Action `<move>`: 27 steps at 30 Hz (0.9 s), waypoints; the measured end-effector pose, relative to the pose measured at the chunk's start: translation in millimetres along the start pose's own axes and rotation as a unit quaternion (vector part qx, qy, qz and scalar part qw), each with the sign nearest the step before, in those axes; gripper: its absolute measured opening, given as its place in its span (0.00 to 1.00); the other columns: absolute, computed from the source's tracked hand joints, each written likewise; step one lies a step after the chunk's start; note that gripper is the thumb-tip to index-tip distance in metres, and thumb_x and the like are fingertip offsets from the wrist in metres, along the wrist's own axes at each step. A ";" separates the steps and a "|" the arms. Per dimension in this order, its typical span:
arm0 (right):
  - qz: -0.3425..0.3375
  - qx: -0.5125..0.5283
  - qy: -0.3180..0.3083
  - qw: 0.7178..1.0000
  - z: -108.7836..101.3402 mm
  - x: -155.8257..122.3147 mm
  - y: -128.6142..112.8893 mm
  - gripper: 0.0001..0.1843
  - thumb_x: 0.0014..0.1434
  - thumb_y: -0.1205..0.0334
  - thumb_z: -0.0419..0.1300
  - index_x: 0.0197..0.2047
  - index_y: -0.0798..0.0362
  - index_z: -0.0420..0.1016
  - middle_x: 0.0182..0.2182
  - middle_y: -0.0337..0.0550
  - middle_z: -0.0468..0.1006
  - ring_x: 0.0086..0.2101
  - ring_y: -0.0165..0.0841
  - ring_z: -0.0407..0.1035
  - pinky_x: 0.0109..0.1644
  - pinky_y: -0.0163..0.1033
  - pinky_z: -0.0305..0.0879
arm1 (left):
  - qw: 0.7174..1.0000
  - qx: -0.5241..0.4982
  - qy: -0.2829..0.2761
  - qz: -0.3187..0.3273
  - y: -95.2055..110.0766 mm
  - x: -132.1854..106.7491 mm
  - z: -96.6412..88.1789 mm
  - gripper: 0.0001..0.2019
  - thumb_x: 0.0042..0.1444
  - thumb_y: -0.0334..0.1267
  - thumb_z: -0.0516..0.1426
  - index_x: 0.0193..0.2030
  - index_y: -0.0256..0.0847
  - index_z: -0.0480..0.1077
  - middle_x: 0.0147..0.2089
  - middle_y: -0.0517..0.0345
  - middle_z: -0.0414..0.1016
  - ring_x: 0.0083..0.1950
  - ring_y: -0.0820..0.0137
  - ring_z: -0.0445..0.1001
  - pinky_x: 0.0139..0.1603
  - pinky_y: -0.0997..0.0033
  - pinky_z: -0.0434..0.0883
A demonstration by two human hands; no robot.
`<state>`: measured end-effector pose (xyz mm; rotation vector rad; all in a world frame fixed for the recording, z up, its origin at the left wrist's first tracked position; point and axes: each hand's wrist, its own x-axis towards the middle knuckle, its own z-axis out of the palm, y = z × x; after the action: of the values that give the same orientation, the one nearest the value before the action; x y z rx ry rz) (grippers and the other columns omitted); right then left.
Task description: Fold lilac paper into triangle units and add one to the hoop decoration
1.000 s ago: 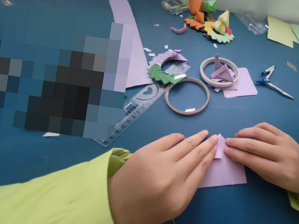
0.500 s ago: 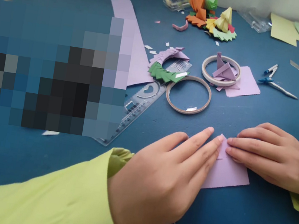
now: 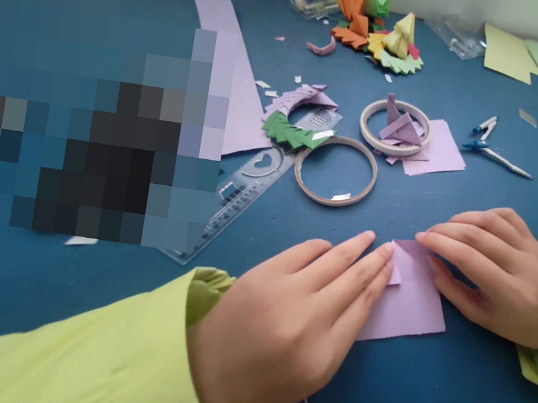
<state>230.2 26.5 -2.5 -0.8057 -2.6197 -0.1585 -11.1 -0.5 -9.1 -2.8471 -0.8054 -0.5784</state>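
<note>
A small lilac paper square lies on the blue table near the front edge, one corner folded over. My left hand lies flat on its left side, fingers stretched and pressing the folded corner. My right hand rests at the paper's right edge, fingers arched, fingertips touching the upper right part of the sheet. Both sleeves are lime green.
Behind the paper lie a tape ring, a second ring holding folded lilac pieces, a clear ruler, a green and lilac folded wreath, a compass, and coloured folded pieces. A long lilac strip lies left.
My right hand has lifted from flat to arched and drawn back a little to the right, uncovering more of the lilac sheet. My left hand stays pressed on the fold.
</note>
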 end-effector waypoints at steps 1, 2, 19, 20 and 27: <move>0.001 0.009 -0.003 1.000 0.5 0.5 -0.2 0.11 0.63 0.68 0.58 0.49 0.60 0.71 0.42 0.50 0.79 0.42 0.40 0.70 0.43 0.47 0.65 | 1.000 0.000 0.004 0.000 0.0 0.6 -0.7 0.14 0.64 0.24 0.49 0.51 0.26 0.73 0.55 0.45 0.75 0.55 0.53 0.76 0.42 0.56 0.74; -0.004 0.018 -0.008 1.000 0.8 0.8 -0.5 0.10 0.63 0.68 0.58 0.49 0.61 0.71 0.43 0.50 0.79 0.42 0.40 0.70 0.43 0.47 0.65 | 1.000 0.003 0.004 0.000 -0.1 1.1 -1.3 0.14 0.64 0.24 0.49 0.51 0.26 0.73 0.55 0.45 0.75 0.55 0.53 0.76 0.41 0.56 0.74; -0.001 0.028 -0.111 0.993 0.7 2.0 1.7 0.20 0.68 0.66 0.47 0.61 0.55 0.64 0.61 0.53 0.66 0.59 0.47 0.60 0.53 0.55 0.59 | 1.000 0.013 0.001 -0.004 -1.3 -1.5 -1.8 0.14 0.63 0.25 0.51 0.51 0.27 0.73 0.55 0.45 0.75 0.56 0.53 0.74 0.43 0.56 0.75; 0.001 0.028 -0.111 0.993 0.8 1.8 1.3 0.20 0.69 0.65 0.46 0.62 0.55 0.64 0.61 0.53 0.66 0.59 0.47 0.60 0.53 0.56 0.59 | 1.000 0.011 0.002 -0.006 -1.2 -1.1 -2.4 0.14 0.63 0.25 0.51 0.52 0.27 0.73 0.56 0.45 0.75 0.56 0.53 0.74 0.43 0.56 0.75; 0.006 0.037 -0.117 0.992 1.2 1.6 0.8 0.19 0.69 0.65 0.47 0.61 0.53 0.65 0.61 0.51 0.66 0.59 0.47 0.60 0.52 0.56 0.59 | 1.000 -0.010 -0.011 -0.003 -2.9 1.1 -5.6 0.15 0.64 0.25 0.50 0.52 0.28 0.72 0.58 0.47 0.73 0.58 0.53 0.73 0.44 0.56 0.74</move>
<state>229.0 28.3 -2.9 -0.8618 -2.8188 0.0383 -13.5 1.3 -3.5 -2.8758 -0.8162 -0.5605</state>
